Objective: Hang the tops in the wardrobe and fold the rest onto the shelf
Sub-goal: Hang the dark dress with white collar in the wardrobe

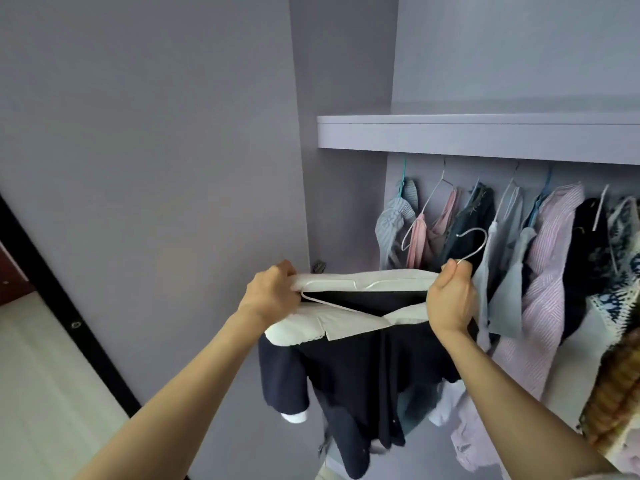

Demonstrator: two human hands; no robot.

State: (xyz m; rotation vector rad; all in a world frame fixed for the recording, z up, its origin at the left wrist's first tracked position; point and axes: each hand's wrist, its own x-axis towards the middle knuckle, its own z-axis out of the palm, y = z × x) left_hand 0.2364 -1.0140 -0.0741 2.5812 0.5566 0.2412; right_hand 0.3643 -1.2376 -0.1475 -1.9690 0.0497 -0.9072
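Observation:
A navy top with a wide white collar hangs in front of me on a white wire hanger. My left hand grips the collar's left end together with the hanger's shoulder. My right hand grips the collar's right end and the base of the metal hook, which curls up to the right. The top is held just left of and in front of the hung clothes, below the wardrobe shelf.
Several tops hang under the shelf: a striped blue one, a pink one, a dark one, a pale blue one, a pink-striped one. The open wardrobe door stands at left. Knitted fabric shows at right.

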